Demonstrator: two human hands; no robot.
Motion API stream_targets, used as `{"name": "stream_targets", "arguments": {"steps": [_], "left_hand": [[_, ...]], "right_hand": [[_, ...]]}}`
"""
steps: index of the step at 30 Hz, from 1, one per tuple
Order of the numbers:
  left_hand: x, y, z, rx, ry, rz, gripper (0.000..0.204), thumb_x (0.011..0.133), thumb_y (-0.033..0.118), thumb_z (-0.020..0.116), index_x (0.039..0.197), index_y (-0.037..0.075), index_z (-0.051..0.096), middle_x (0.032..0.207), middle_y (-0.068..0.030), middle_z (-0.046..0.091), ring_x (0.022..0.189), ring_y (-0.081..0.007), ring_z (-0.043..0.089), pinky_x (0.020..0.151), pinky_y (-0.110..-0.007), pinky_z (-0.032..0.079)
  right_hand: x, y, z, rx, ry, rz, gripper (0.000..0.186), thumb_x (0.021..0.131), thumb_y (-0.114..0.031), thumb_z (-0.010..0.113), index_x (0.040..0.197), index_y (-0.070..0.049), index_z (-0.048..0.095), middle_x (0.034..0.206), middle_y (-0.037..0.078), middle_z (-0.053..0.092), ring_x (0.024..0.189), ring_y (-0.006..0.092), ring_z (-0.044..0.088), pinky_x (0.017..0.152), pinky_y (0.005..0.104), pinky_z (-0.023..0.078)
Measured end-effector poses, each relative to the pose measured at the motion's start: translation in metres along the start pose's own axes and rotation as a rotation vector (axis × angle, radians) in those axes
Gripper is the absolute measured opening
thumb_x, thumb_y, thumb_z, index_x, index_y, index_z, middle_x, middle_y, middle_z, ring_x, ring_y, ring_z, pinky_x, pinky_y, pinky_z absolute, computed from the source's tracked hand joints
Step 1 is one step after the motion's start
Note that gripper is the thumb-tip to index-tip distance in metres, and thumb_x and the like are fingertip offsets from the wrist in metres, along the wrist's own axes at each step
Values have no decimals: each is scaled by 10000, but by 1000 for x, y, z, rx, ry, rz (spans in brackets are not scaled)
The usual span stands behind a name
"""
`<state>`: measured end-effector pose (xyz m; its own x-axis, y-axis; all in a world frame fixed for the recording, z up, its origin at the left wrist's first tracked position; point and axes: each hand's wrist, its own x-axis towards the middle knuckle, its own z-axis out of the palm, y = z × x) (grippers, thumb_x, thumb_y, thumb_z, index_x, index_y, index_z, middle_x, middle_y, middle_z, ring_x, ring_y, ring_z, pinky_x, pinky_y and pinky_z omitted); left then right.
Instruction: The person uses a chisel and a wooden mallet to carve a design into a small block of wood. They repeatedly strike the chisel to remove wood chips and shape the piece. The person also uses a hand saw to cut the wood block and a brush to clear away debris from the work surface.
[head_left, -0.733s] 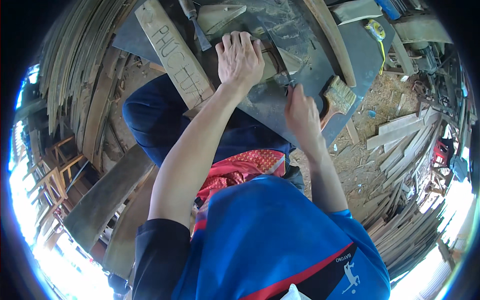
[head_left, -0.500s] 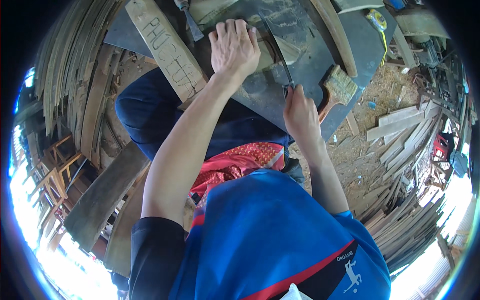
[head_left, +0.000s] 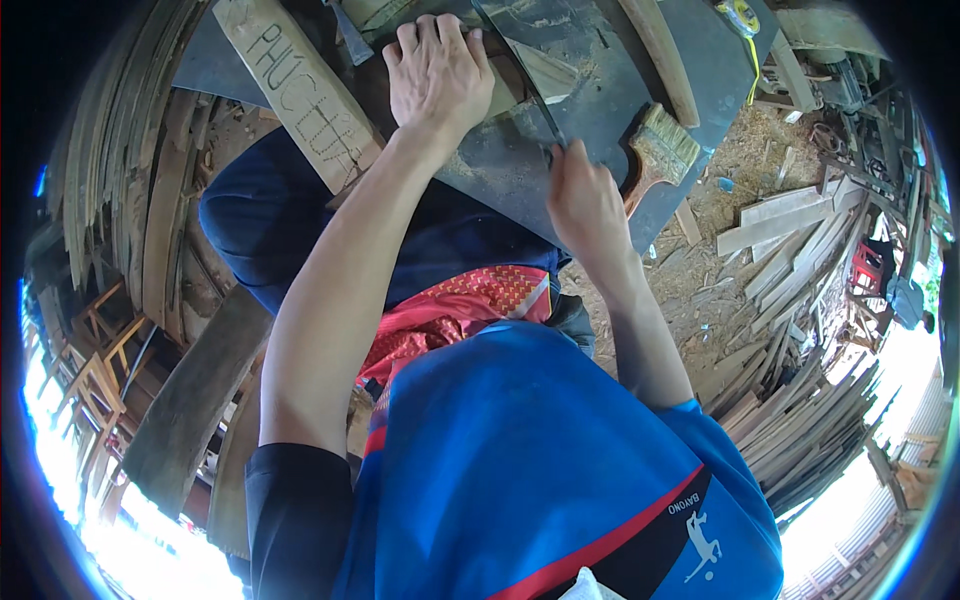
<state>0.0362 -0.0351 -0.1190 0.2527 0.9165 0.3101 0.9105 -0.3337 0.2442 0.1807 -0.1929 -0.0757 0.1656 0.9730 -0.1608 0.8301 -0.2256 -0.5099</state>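
Observation:
Fingers bent over its far side, my left hand [head_left: 440, 80] presses down on a short piece of wood [head_left: 502, 100] lying on the dark worktop [head_left: 590, 120]. My right hand [head_left: 592, 200] is closed round the handle of a saw. The saw's long, thin, dark blade [head_left: 530, 80] runs away from me, just right of my left hand, nearly edge-on. Its teeth cannot be made out. A pale wedge-shaped face of wood [head_left: 548, 75] shows right of the blade. Close to my right hand lies a wide brush [head_left: 665, 150] with a wooden handle.
A thick board with writing [head_left: 297, 90] lies at the left, beside a chisel-like tool [head_left: 348, 38]. A curved wooden bar [head_left: 660, 60] and a yellow tape measure [head_left: 740, 18] lie at the right. Stacked planks [head_left: 800, 420] and scraps cover the floor around.
The whole view has shifted, so things appear further up and left. My right hand and the saw have moved slightly forward; my left hand stays on the wood.

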Motion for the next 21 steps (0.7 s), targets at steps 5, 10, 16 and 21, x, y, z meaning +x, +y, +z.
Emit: {"name": "stream_targets", "arguments": {"steps": [5, 10, 16, 21], "left_hand": [[3, 0, -3, -15, -14, 29, 301, 1024, 324, 513, 1043, 32, 587, 1095, -139, 629, 1085, -313, 540, 920, -479, 407], [1, -2, -2, -14, 5, 15, 297, 1029, 323, 506, 1036, 36, 579, 1097, -148, 626, 1097, -322, 542, 923, -487, 410], [0, -2, 0, -9, 17, 16, 293, 1031, 318, 504, 1070, 40, 586, 1098, -150, 625, 1100, -326, 544, 926, -491, 411], [1, 0, -5, -7, -10, 11, 298, 1033, 319, 500, 1076, 38, 592, 1101, -151, 626, 1103, -330, 547, 926, -492, 413]], "right_hand": [[-8, 8, 1, 25, 7, 21, 257, 1054, -193, 523, 902, 13, 492, 600, 295, 595, 599, 502, 634, 549, 597, 496], [4, 11, -4, 38, 44, -9, 281, 1057, -205, 521, 884, 14, 492, 594, 292, 587, 583, 506, 617, 560, 603, 477], [-1, 10, -2, 33, 4, 25, 295, 1057, -224, 524, 887, 14, 495, 595, 294, 587, 590, 508, 622, 561, 602, 483], [3, 8, -2, 11, -23, 33, 285, 1055, -225, 526, 895, 9, 500, 600, 301, 591, 602, 512, 632, 564, 600, 505]]}}
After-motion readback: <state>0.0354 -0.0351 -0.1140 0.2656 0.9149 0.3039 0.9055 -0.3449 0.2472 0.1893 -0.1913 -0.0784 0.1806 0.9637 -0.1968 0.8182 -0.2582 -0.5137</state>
